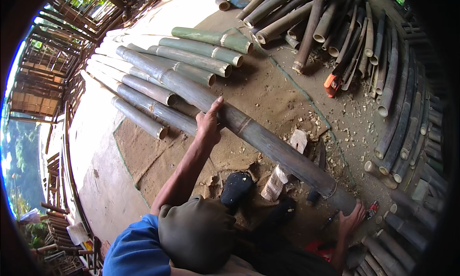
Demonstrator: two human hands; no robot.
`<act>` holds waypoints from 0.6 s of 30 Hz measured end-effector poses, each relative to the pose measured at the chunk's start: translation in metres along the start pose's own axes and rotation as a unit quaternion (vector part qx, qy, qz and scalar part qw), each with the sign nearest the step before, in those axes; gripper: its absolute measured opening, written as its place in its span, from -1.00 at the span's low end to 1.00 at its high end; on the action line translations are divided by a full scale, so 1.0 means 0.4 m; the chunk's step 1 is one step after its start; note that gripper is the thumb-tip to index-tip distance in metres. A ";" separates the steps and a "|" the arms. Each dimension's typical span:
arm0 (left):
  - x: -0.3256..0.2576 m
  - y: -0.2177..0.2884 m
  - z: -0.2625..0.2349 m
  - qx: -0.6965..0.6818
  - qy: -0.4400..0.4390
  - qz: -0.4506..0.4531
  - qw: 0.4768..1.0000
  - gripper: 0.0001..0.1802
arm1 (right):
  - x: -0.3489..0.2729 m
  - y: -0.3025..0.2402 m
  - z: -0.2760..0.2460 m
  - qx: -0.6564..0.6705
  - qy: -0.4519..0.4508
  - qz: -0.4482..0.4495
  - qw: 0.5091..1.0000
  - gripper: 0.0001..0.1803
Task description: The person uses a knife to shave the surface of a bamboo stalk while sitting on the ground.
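Held bamboo pole (282, 155): the landmark; a long, dark grey culm with ringed nodes, slanting from far left to near right, both hands on it.
Left hand (207, 125): around the pole's middle stretch, near a node ring (244, 126); thumb up along its side, the other fingers bent around and partly hidden, so I cannot tell their spacing.
Right hand (352, 216): at the pole's near right end, fingers curled against it; their spacing and the thumb cannot be made out.
Cut bamboo culms (211, 39): side by side around the pole's far end; contact is unclear.
Pale wood chunks (275, 182): one on the person's side of the pole, another just beyond it.
Bamboo pile (287, 20): well beyond the pole, rightward.
Steady handling: the wide hold seems sound; better for the left hand to bear weight while the right guides the end, sparing the far end knocks against the culms.
Footing: dark shoe (238, 186) beside the near chunk; best to avoid stepping on it.
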State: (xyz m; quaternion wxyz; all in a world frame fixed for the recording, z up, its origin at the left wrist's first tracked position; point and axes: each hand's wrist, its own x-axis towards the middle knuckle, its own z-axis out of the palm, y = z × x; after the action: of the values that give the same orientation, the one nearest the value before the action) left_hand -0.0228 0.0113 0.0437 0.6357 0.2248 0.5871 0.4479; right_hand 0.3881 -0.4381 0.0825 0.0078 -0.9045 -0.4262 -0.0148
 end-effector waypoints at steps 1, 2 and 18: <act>0.069 0.002 -0.055 0.030 0.031 0.004 0.999 -0.09 | 0.036 -0.026 0.009 0.010 -0.013 -0.027 0.999 0.03; 0.096 0.017 -0.078 0.031 0.018 0.023 0.999 -0.09 | 0.069 -0.043 0.014 0.014 -0.024 -0.050 0.998 0.03; -0.056 -0.056 0.122 0.699 -0.416 0.413 0.410 -0.29 | 0.232 -0.570 0.083 0.262 -0.094 -0.291 0.915 -0.22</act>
State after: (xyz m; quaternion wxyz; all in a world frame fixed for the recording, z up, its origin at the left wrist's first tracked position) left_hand 0.0322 -0.0068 0.0481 0.1627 0.9652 0.1966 -0.0576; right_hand 0.2720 -0.2204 0.0526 0.2000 -0.7031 -0.6579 0.1812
